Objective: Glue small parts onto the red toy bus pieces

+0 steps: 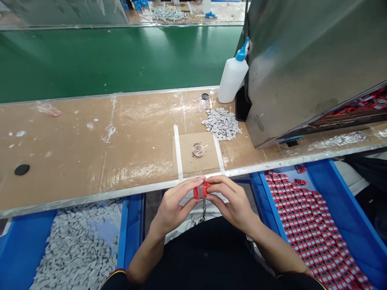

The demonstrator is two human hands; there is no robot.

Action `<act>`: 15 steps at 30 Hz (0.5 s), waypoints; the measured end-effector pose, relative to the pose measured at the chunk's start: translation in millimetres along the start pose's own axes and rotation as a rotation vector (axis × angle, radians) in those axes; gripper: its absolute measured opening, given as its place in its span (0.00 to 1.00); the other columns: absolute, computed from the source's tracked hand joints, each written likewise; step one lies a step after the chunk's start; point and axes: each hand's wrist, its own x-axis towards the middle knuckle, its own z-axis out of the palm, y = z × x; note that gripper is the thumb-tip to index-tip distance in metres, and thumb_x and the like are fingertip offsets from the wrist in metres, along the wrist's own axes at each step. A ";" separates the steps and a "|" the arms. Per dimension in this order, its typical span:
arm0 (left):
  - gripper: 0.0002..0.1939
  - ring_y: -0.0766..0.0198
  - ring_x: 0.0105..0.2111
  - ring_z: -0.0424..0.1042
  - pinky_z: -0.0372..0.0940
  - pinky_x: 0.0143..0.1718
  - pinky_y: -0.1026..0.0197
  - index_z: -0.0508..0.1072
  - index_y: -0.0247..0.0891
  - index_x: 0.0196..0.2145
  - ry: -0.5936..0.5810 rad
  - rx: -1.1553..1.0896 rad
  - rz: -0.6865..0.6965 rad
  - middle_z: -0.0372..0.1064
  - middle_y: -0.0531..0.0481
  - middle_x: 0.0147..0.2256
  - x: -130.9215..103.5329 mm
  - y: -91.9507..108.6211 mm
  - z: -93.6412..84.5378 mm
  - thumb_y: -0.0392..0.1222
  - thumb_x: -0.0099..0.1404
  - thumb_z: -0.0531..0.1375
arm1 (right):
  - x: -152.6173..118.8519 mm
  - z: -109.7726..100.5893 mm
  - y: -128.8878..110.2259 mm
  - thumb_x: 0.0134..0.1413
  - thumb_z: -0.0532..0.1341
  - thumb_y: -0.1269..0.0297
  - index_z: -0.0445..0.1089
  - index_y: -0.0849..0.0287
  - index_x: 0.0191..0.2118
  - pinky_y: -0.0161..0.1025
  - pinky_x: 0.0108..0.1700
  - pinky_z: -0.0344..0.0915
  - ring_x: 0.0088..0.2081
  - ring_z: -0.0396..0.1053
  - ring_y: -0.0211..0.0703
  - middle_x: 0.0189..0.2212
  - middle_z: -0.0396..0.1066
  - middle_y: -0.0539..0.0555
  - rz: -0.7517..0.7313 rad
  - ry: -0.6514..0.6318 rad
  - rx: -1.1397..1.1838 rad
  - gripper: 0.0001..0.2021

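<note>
Between both hands, just off the table's front edge, is a small red plastic part with a grey face. My left hand grips its left end between thumb and fingers. On its right end, the fingertips of my right hand are closed. Beyond them, a small clear cup with a thin stick in it stands on a taped cardboard square. A pile of grey flat pieces lies behind the cup to the right.
A white squeeze bottle with a blue nozzle stands by a large metal box. Below left, a blue bin holds grey pieces; below right, another blue bin holds rows of red parts. A green belt runs behind the table.
</note>
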 end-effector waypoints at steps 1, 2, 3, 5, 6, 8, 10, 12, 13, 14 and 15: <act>0.21 0.53 0.54 0.78 0.75 0.55 0.52 0.72 0.40 0.60 -0.008 0.007 0.005 0.78 0.39 0.54 0.1 0.2 1.1 0.33 0.70 0.62 | -0.6 -0.3 0.4 0.67 0.59 0.71 0.71 0.55 0.45 0.44 0.47 0.76 0.48 0.76 0.48 0.45 0.75 0.59 -0.010 0.000 -0.024 0.05; 0.21 0.54 0.54 0.79 0.75 0.55 0.52 0.72 0.40 0.60 -0.012 0.015 0.005 0.79 0.39 0.53 0.2 0.2 2.3 0.33 0.70 0.62 | -1.5 -0.4 1.3 0.68 0.59 0.72 0.70 0.55 0.44 0.46 0.49 0.75 0.50 0.75 0.49 0.45 0.75 0.59 -0.022 0.004 -0.045 0.05; 0.21 0.54 0.54 0.79 0.75 0.55 0.53 0.72 0.40 0.60 -0.013 0.023 0.005 0.79 0.39 0.53 0.2 0.1 3.5 0.33 0.70 0.63 | -2.6 -0.2 2.3 0.68 0.58 0.72 0.69 0.55 0.42 0.47 0.50 0.74 0.52 0.74 0.49 0.46 0.74 0.60 -0.028 0.009 -0.057 0.05; 0.21 0.54 0.52 0.80 0.76 0.53 0.53 0.72 0.40 0.59 -0.016 0.038 0.012 0.80 0.40 0.52 0.3 -0.3 5.5 0.34 0.70 0.63 | -4.8 0.2 4.6 0.68 0.57 0.74 0.67 0.56 0.39 0.47 0.49 0.74 0.51 0.73 0.49 0.45 0.73 0.59 -0.019 0.024 -0.047 0.06; 0.20 0.54 0.52 0.80 0.76 0.53 0.54 0.73 0.40 0.59 -0.020 0.044 0.019 0.80 0.40 0.52 0.6 -0.5 6.7 0.34 0.70 0.63 | -5.8 0.4 5.4 0.68 0.57 0.74 0.66 0.56 0.38 0.45 0.47 0.73 0.49 0.73 0.47 0.43 0.73 0.59 -0.006 0.031 -0.030 0.07; 0.20 0.54 0.51 0.81 0.76 0.52 0.54 0.73 0.41 0.59 -0.031 0.057 0.033 0.80 0.40 0.51 1.5 -1.0 9.8 0.35 0.71 0.62 | -8.5 1.1 5.2 0.67 0.57 0.75 0.65 0.56 0.36 0.42 0.44 0.72 0.44 0.73 0.45 0.40 0.73 0.57 0.022 0.055 0.002 0.08; 0.20 0.54 0.50 0.81 0.77 0.52 0.55 0.73 0.41 0.59 -0.042 0.066 0.046 0.80 0.41 0.51 3.7 -2.0 15.1 0.35 0.70 0.62 | -13.0 1.0 3.2 0.67 0.56 0.75 0.64 0.56 0.35 0.41 0.43 0.71 0.42 0.72 0.44 0.37 0.72 0.56 0.051 0.083 0.025 0.08; 0.21 0.53 0.49 0.82 0.77 0.51 0.57 0.73 0.42 0.59 -0.062 0.062 0.058 0.81 0.42 0.51 7.6 -3.7 21.8 0.36 0.70 0.63 | -20.2 -2.5 2.8 0.67 0.57 0.73 0.65 0.56 0.34 0.41 0.43 0.71 0.42 0.73 0.44 0.38 0.73 0.56 0.100 0.095 0.057 0.08; 0.21 0.53 0.48 0.82 0.77 0.50 0.57 0.73 0.43 0.59 -0.080 0.058 0.058 0.81 0.43 0.50 10.0 -5.2 25.0 0.37 0.70 0.64 | -24.7 -7.0 5.0 0.67 0.57 0.72 0.66 0.57 0.35 0.40 0.43 0.71 0.42 0.74 0.43 0.39 0.74 0.56 0.133 0.098 0.073 0.07; 0.21 0.53 0.47 0.83 0.77 0.49 0.58 0.74 0.44 0.59 -0.102 0.058 0.058 0.81 0.43 0.50 12.4 -7.3 27.5 0.40 0.69 0.65 | -29.8 -14.5 9.7 0.67 0.58 0.70 0.67 0.57 0.35 0.40 0.44 0.71 0.42 0.74 0.43 0.39 0.75 0.57 0.167 0.110 0.078 0.07; 0.23 0.52 0.47 0.83 0.78 0.49 0.58 0.73 0.44 0.60 -0.124 0.060 0.054 0.81 0.43 0.51 14.4 -10.2 28.8 0.43 0.68 0.65 | -35.3 -25.8 17.0 0.67 0.59 0.69 0.68 0.57 0.35 0.40 0.44 0.71 0.42 0.75 0.43 0.40 0.76 0.57 0.199 0.136 0.060 0.06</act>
